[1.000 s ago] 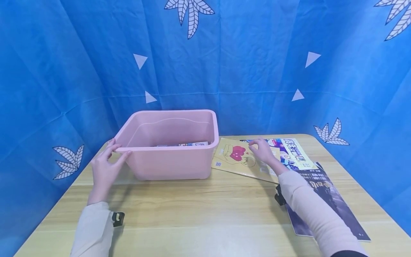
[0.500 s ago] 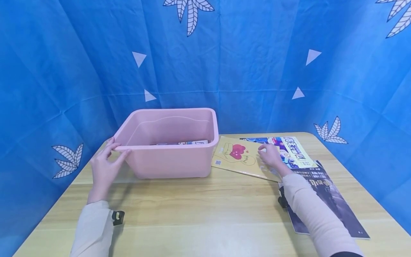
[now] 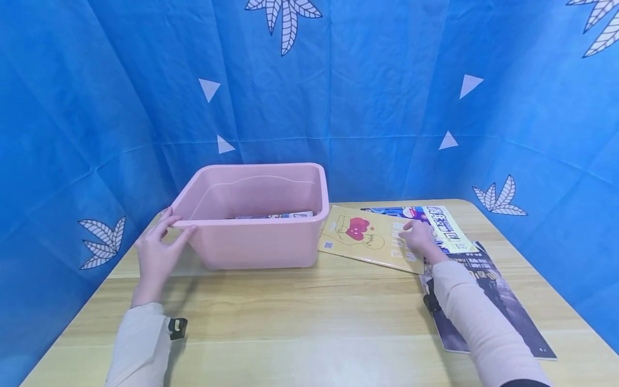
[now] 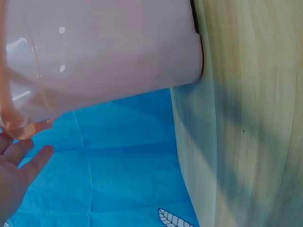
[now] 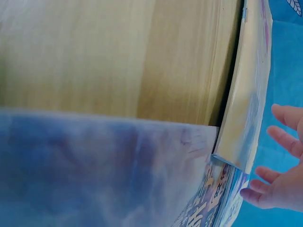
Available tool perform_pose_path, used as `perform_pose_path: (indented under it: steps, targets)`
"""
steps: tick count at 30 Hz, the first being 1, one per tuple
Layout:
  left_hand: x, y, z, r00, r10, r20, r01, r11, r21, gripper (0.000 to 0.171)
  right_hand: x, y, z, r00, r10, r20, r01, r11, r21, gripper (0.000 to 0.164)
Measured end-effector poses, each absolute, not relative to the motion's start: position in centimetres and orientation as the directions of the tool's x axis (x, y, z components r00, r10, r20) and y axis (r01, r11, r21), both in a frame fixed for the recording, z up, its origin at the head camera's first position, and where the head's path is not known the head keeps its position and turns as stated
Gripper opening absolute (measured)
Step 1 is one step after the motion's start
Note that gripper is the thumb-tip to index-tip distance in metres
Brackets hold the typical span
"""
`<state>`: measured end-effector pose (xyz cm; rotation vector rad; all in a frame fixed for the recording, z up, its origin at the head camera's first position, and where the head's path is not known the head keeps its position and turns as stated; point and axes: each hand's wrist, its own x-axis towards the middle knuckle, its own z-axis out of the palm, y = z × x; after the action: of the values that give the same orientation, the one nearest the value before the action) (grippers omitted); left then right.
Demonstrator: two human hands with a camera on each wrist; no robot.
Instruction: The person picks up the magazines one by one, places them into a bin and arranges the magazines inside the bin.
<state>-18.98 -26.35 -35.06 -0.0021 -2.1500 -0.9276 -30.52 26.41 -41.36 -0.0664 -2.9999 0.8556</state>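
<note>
A pink plastic bin (image 3: 261, 244) stands on the table, with part of a printed cover (image 3: 300, 215) showing inside. At its near left corner my left hand (image 3: 158, 252) touches the rim; the left wrist view shows loosely spread fingers (image 4: 40, 161) beside the lip. My right hand (image 3: 419, 236) is over the right end of a yellow book (image 3: 358, 239) with a red heart drawing. Its fingers (image 5: 286, 139) are spread and relaxed, with nothing gripped. Whether the fingertips touch the cover is unclear. The yellow book partly covers a colourful magazine (image 3: 447, 228).
A dark magazine (image 3: 508, 306) lies at the right, partly under my right forearm and the colourful magazine. The wooden table (image 3: 300, 322) extends in front of the bin. Blue curtain (image 3: 377, 107) surrounds the back and sides.
My right hand has slid to the right across the yellow book, from near the heart drawing to the right end, uncovering more of the cover. The left hand and bin have stayed put.
</note>
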Motion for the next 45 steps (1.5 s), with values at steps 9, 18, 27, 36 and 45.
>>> perform_pose_path:
  steps: [9, 18, 27, 36, 45]
  targets:
    - [-18.96, -26.36, -35.07, -0.695, -0.28, 0.662, 0.294, 0.731, 0.616, 0.04, -30.42, 26.71, -41.39, -0.995, 0.078, -0.063, 0.098, 0.895, -0.436, 0.038]
    - [-18.89, -26.33, -35.06, -0.683, -0.281, 0.675, 0.294, 0.74, 0.605, 0.038, -30.36, 26.64, -41.1, -0.993, 0.104, -0.055, 0.117, 0.891, -0.439, 0.026]
    - [-18.87, -26.35, -35.06, -0.685, -0.274, 0.675, 0.298, 0.739, 0.604, 0.039, -30.25, 26.58, -41.44, -0.986, 0.163, -0.027, 0.155, 0.855, -0.495, 0.042]
    - [-18.94, -26.34, -34.9, -0.691, -0.27, 0.671, 0.31, 0.728, 0.612, 0.041, -30.52, 26.79, -41.21, -0.965, 0.252, -0.065, 0.244, 0.785, -0.569, 0.041]
    - [-18.84, -26.32, -34.89, -0.702, -0.273, 0.658, 0.302, 0.722, 0.622, 0.041, -30.75, 26.86, -40.45, -0.924, 0.346, -0.165, 0.369, 0.688, -0.625, 0.045]
